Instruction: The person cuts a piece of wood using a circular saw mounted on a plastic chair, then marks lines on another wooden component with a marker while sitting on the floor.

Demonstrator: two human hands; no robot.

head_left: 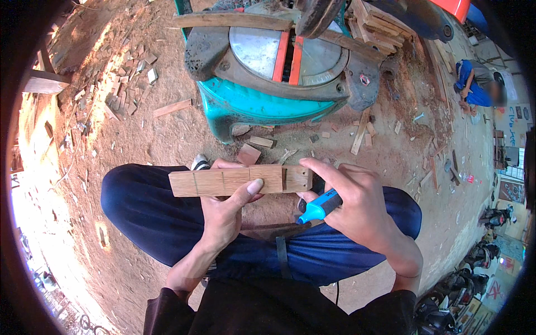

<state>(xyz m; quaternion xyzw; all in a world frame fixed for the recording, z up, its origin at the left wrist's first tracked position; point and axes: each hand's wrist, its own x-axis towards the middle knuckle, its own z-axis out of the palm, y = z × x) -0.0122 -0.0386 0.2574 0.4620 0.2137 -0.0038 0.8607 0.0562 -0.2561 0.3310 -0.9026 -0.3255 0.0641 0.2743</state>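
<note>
A pale wooden block [226, 182] with several dark lines marked across it lies level over my lap. My left hand [222, 218] is closed around it from below, thumb pressed on its near face. Against the block's right end sits a shorter wooden piece [296, 180] with small holes near its end. My right hand [357, 204] steadies that piece with the index finger on its top edge. The same hand grips a blue marker [319, 207], its tip pointing down and left, away from the wood. A dark part beneath the right fingers is too hidden to make out.
Ahead stands a teal mitre saw [262, 107], a wooden strip [234, 21] lying across it. Stacked boards [379, 28] are behind its right side. Offcuts [120, 92] litter the dirt floor at left. Another person [473, 84] sits at far right.
</note>
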